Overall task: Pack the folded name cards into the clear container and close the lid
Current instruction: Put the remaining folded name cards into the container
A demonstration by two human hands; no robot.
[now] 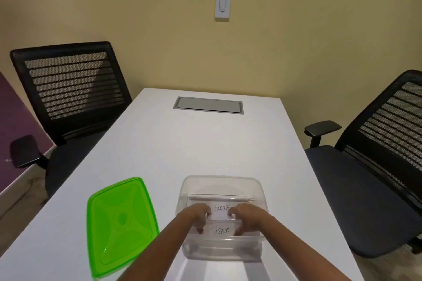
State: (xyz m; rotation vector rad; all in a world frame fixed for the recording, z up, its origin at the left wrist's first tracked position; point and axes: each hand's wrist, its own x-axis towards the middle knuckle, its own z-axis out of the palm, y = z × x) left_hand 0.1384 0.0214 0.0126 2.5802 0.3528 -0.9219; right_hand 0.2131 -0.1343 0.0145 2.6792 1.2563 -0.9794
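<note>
Hands, two of them: left hand (198,216) and right hand (246,216) reach into one clear container (222,183) on the white desk (182,143), each grip pinching the "TIGER" card (221,231). One "BETA" card (221,208) stands behind it. One green lid (121,223) lies left of the container, off it; two black chairs flank the desk.

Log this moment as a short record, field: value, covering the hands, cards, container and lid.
container: clear container, open, on the white table
cards: two inside, BETA card behind TIGER card
left hand: left hand inside container, fingers on the cards' left ends
right hand: right hand inside container, fingers on the cards' right ends
lid: green lid off, lying on the table left of the container
task left: close the lid
</note>
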